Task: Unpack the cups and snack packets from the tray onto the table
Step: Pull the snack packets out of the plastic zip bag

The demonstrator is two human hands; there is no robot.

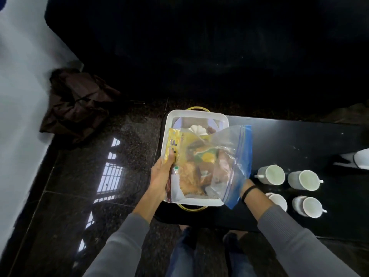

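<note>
While held above the tray [169,118], lay packets [179,148] lengthwise away from the body, table [299,136] and four cups [271,174] to the right.
Left hand [161,174] clamped on packets; right hand hidden behind the zip bag [231,156], grip impossible to tell.

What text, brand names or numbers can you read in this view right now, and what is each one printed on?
No text reads clearly in this view.
Yellow snack packet in the left hand: dark markings on it, too blurred to read.
Packets inside the zip bag: green and yellow print, too blurred to read.
Cups on the table: plain, no markings visible.
White tray: no markings visible.
</note>
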